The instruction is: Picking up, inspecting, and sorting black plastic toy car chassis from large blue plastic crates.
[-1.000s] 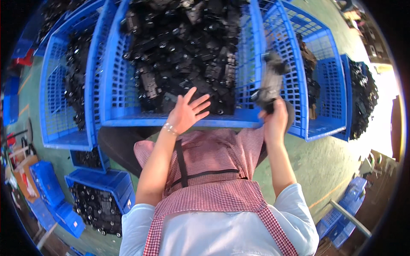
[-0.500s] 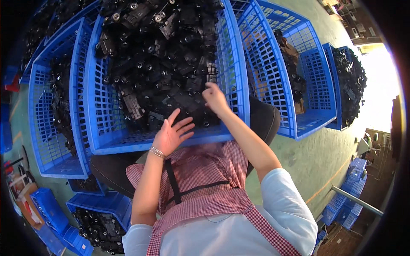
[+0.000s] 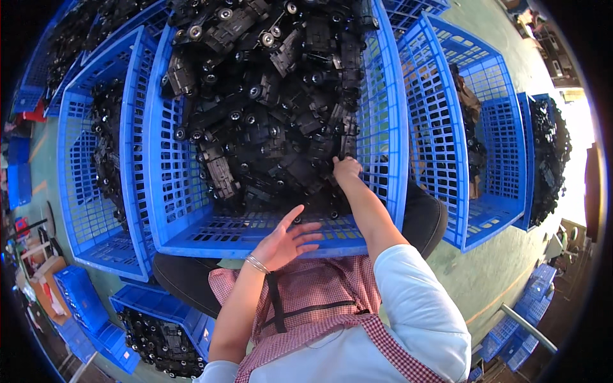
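- Now our left hand (image 3: 281, 247) spreads, empty, by the near rim of the blue crate (image 3: 198, 246).
- Inside it, our right hand (image 3: 347, 169) curls at black parts (image 3: 300, 169); grip we can't tell.

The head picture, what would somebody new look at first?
Probably the big heap of black wheeled parts in the blue crate right in front of the person. Next might be the right hand, down at the heap's right side, and the left hand, spread open by the crate's near edge. White glare shines at the far right.
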`<state>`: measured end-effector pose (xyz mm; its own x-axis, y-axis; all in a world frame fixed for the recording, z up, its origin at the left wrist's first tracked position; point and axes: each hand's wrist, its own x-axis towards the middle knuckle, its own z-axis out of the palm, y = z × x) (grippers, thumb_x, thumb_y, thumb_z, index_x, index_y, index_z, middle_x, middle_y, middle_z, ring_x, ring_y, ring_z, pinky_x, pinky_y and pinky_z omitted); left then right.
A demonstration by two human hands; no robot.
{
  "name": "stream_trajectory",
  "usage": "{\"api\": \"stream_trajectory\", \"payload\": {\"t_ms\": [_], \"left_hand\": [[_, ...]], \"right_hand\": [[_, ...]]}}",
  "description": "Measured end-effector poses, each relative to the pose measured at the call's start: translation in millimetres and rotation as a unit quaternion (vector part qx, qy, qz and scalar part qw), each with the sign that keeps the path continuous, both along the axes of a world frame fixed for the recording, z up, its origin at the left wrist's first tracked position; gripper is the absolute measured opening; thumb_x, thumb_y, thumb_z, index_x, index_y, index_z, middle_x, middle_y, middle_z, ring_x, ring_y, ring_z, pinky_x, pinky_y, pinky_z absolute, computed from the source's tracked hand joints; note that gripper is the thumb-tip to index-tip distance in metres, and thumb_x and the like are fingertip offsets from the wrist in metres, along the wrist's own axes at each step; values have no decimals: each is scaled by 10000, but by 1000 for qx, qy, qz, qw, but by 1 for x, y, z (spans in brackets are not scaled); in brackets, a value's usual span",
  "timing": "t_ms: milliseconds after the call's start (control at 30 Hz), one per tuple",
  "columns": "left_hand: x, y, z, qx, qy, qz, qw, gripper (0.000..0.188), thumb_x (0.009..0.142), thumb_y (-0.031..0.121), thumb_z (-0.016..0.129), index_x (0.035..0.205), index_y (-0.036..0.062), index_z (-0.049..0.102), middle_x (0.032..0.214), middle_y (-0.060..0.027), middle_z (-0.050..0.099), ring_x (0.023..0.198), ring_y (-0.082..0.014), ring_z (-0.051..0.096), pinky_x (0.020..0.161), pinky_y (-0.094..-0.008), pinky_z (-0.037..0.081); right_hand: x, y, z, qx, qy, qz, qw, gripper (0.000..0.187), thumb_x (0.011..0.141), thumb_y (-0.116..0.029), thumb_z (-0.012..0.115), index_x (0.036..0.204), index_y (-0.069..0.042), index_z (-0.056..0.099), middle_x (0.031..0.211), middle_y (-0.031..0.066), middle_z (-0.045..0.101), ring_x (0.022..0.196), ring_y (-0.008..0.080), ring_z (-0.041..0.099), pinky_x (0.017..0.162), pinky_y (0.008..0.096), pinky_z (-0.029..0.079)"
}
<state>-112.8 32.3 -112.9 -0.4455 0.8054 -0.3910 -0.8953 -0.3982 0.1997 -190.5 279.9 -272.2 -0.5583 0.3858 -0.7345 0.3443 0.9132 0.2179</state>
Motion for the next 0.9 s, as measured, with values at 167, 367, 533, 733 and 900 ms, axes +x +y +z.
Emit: {"api": "stream_trajectory", "payload": {"t_ms": [167,367,533,733,900], "left_hand": [[-2,3,6,-5,4,-9,1000,751,814,470,535,1404,223,141,1305,-197,376,1158,-320,432,974,-445,352],[5,0,-1,-14,0,13,1000,745,818,445,544,1403,218,144,1296,-203,392,1150,-329,441,973,-472,353],[7,2,3,-32,2,-17,999,789,795,485,560,1405,222,135,1296,-206,390,1141,-325,449,966,-465,359],[-1,8,0,-11,-17,-32,999,757,806,425,564,1401,217,144,1289,-215,398,1149,-339,445,971,-467,355],[-11,0,5,1,-9,13,1000,629,863,357,478,1392,216,167,1295,-215,395,1161,-362,430,984,-485,338]], "right_hand": [[20,20,-12,-28,132,8,991,244,893,-178,372,1097,-145,501,1031,154,567,903,328,601,701,410,511],[42,9,-11,9,169,149,974,388,873,-170,405,1262,-173,412,1286,144,405,1095,327,483,802,416,478],[29,13,-14,-111,69,162,978,412,862,-168,437,1273,-170,410,1265,68,433,1093,327,483,824,418,463],[48,33,-24,-94,197,-75,973,178,841,-163,462,984,-77,523,1139,142,443,975,365,512,749,465,494],[18,0,47,-156,395,-19,905,183,747,-99,515,912,-39,566,993,165,470,877,360,527,764,445,469]]}}
